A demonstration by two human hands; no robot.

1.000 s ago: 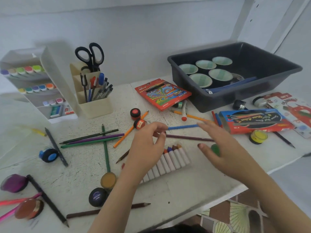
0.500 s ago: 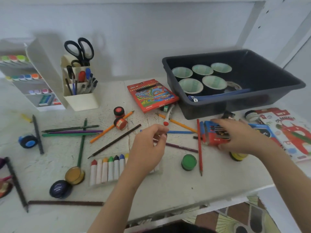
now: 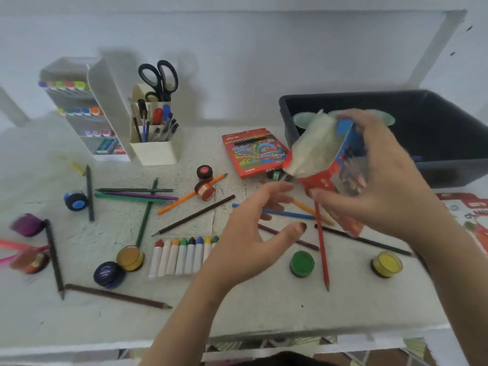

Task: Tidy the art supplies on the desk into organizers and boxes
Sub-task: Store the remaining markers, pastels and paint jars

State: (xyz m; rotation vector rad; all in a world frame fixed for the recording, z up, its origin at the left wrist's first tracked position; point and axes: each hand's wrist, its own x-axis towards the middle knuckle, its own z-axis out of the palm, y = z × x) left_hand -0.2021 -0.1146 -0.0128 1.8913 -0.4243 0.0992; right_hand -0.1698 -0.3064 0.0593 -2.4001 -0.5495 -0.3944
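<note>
the right hand (image 3: 383, 186) is curled round a red-and-blue cardboard pencil box (image 3: 320, 180). its fingers are over the box's top end and its thumb is under the red lower end. the box is held up off the white desk (image 3: 237, 313) at about 2 o'clock from the desk's middle, tilted, with a pale face turned to the camera. it is in front of the near left corner of the dark grey plastic tub (image 3: 449, 143). the left hand (image 3: 253, 233) hovers just below and at 8 o'clock of the box, fingers spread and relaxed, thumb out, holding nothing. whether its fingertips touch the box cannot be told.

the held box is blurred and its print cannot be read. a flat red cardboard pencil box (image 3: 253, 151) lies on the desk at 12 o'clock, and its curly lettering seems to read "color pencil". the labels on the small paint pots are too blurred to read.

the left forearm comes up from 6 o'clock, wrist bent slightly back, palm turned toward the right. the right forearm comes in from 4 o'clock, the hand arched over the box.

a long red pencil (image 3: 321, 241) lies on the desk under the held box, running toward 6 o'clock. a round green paint pot (image 3: 301, 263) sits just at 9 o'clock of the pencil's lower part, and a round yellow paint pot (image 3: 386, 264) sits at 3 o'clock of it.
</note>
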